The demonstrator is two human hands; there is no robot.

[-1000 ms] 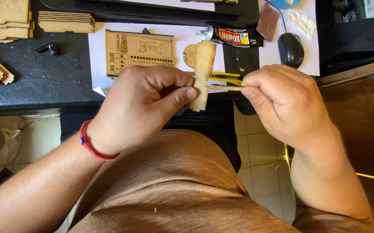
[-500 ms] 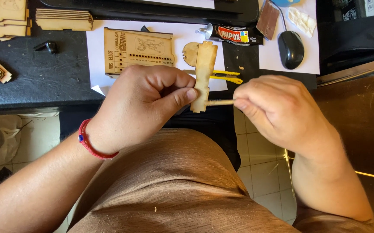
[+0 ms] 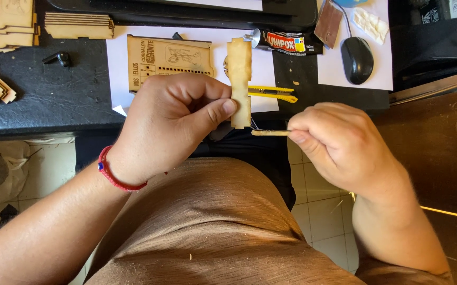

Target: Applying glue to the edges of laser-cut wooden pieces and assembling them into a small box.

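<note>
Beyond the clenched hands, on the dark desk, lies a black glue tube (image 3: 291, 42) with a red label band, beside a yellow utility knife (image 3: 272, 94), a black mouse (image 3: 357, 59) and an engraved wooden panel (image 3: 169, 60). Left hand (image 3: 173, 124) pinches an upright notched wooden strip (image 3: 239, 82) between thumb and curled fingers. Right hand (image 3: 339, 142), closed, holds a thin stick (image 3: 269, 133) whose tip touches the strip's lower end.

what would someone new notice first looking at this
The left hand at centre pinches an upright notched wooden strip, while the right hand holds a thin wooden stick with its tip at the strip's lower edge. Behind them on the dark desk lie an engraved wooden panel on white paper, a yellow utility knife, a glue tube and a black mouse.
</note>
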